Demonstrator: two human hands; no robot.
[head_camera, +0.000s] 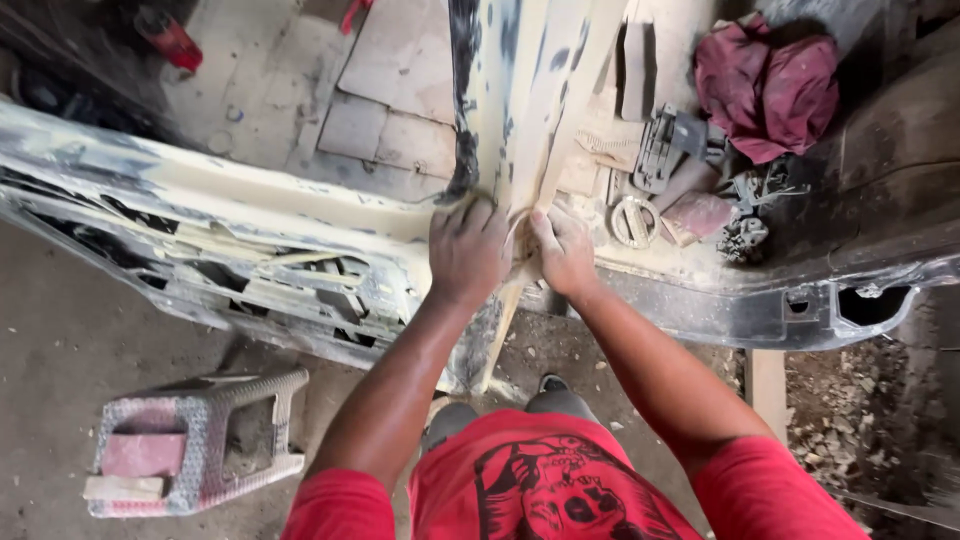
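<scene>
Sanding by hand, as it appears — a dust-coated car bumper (250, 215), filler-pale, spans the frame on its supports, an overturned plastic stool (195, 440) on the floor below left. Left hand (468, 250): fingers curled down, pressed on the bumper's centre ridge, possibly over a sheet; cannot tell. Right hand (562, 250): fingers (545, 225) half-closed, touching the same ridge just beside the left. Next move likely calls for even pressure along the ridge. Further right — a round metal part (632, 220), a maroon rag (768, 90).
</scene>
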